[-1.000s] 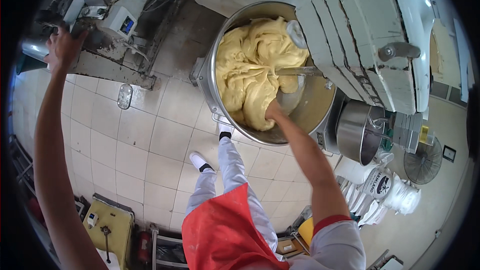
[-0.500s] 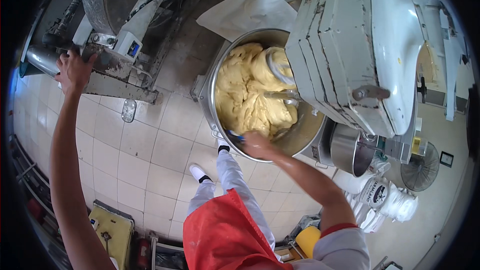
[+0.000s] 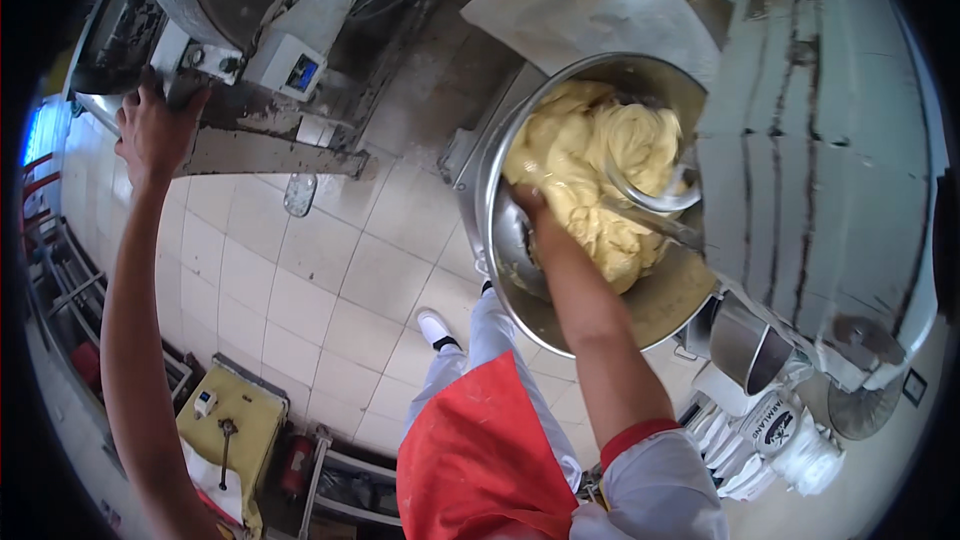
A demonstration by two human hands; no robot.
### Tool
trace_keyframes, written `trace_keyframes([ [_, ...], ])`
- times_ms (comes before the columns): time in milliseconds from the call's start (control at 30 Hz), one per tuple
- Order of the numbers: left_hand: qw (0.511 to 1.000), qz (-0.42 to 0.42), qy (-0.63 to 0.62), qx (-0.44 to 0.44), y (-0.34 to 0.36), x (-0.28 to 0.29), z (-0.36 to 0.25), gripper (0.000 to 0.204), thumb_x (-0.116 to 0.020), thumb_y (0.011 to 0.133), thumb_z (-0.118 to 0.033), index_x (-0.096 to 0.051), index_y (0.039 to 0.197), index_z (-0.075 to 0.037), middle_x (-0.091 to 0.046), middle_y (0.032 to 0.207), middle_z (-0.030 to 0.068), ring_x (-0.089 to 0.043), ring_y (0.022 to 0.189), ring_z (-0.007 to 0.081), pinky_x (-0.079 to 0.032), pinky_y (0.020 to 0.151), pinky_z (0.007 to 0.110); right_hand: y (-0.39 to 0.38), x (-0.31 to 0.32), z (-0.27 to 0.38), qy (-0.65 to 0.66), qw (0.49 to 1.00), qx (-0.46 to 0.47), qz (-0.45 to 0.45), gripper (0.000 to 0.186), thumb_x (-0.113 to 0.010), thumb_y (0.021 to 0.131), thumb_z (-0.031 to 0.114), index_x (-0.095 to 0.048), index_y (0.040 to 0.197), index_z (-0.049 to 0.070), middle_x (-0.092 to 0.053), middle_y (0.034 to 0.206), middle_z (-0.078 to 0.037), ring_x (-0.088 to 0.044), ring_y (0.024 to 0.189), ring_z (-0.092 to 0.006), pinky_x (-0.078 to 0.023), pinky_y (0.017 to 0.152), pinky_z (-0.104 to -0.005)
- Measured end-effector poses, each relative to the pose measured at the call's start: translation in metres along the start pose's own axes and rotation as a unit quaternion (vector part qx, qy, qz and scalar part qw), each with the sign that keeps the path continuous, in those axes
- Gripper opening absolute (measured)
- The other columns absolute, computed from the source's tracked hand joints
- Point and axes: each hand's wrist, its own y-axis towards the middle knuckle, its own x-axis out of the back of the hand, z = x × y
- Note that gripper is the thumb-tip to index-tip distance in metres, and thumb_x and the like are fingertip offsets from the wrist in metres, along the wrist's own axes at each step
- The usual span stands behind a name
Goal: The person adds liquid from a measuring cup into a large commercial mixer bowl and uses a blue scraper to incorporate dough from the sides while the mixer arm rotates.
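My right hand [image 3: 532, 208] is down inside a large steel mixing bowl [image 3: 488, 230], between its left wall and a mass of soft yellow dough [image 3: 590, 165]. Its fingers are turned away from view, and the blue-handled tool seen in it half a second ago is hidden there. A curved metal mixing hook [image 3: 660, 202] sits in the dough, just right of that hand. Far to the left, my left hand [image 3: 155, 135] is wrapped over the metal end of another machine [image 3: 215, 95], thumb on the near side.
The pale mixer head [image 3: 800, 160] overhangs the bowl's right side. A white sheet [image 3: 590, 15] hangs behind the bowl. White sacks [image 3: 790, 445] and a smaller steel bowl [image 3: 745, 345] stand at lower right. A yellow-topped stand [image 3: 235, 420] is at lower left, above the tiled floor.
My right hand has gone from the bowl's near rim deeper along its left wall, and the blue handle has passed out of sight. The view has shifted; my left hand stays on the machine.
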Motion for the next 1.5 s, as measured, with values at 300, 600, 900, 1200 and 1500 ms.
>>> trace_keyframes([
  [300,0.999,-0.027,-0.011,-0.016,0.013,-0.021,0.013,0.087,-0.068,0.072,-0.063,-0.04,0.14,-0.016,-0.051,0.128,0.0227,-0.044,0.123,0.041,-0.038,0.092,0.061,0.046,0.051,-0.032,0.115,0.979,-0.147,-0.084,0.03,-0.05,0.089,0.03,-0.067,0.106,0.011,-0.068,0.097,-0.014,-0.065,0.084,-0.0274,-0.051,0.071,-0.0416],
  [600,0.999,-0.001,-0.039,-0.007,0.002,0.0,-0.001,0.07,-0.069,0.075,-0.056,-0.048,0.127,-0.015,-0.048,0.131,0.0191,-0.042,0.125,0.0398,-0.037,0.092,0.063,-0.175,0.06,0.007,0.224,0.961,-0.086,0.138,0.024,-0.062,0.075,0.016,-0.066,0.089,-0.003,-0.064,0.096,-0.029,-0.062,0.095,-0.039,-0.048,0.082,-0.0448],
  [900,1.0,0.015,-0.021,0.004,0.0,0.015,-0.014,0.078,-0.071,0.072,-0.056,-0.047,0.132,-0.012,-0.048,0.129,0.0187,-0.042,0.124,0.0388,-0.038,0.091,0.062,-0.179,0.063,0.061,0.279,0.954,-0.084,-0.064,0.018,-0.063,0.073,0.011,-0.065,0.079,-0.006,-0.061,0.081,-0.03,-0.062,0.076,-0.0414,-0.049,0.068,-0.0459],
  [1200,1.0,-0.002,-0.012,0.011,0.002,-0.003,-0.002,0.092,-0.071,0.072,-0.057,-0.032,0.145,-0.014,-0.046,0.132,0.0202,-0.041,0.124,0.0389,-0.038,0.092,0.061,-0.047,0.036,0.064,0.149,0.971,-0.076,-0.171,0.025,-0.056,0.077,0.021,-0.066,0.065,0.001,-0.06,0.077,-0.024,-0.057,0.073,-0.0393,-0.046,0.072,-0.0485],
  [1500,1.0,0.004,0.031,0.004,-0.003,0.0,0.014,0.096,-0.069,0.071,-0.063,-0.033,0.144,-0.012,-0.045,0.135,0.02,-0.041,0.124,0.0408,-0.039,0.092,0.06,0.088,0.076,-0.002,0.205,0.959,-0.183,-0.07,0.033,-0.052,0.085,0.027,-0.064,0.102,0.002,-0.059,0.11,-0.025,-0.056,0.104,-0.0409,-0.044,0.089,-0.0484],
])
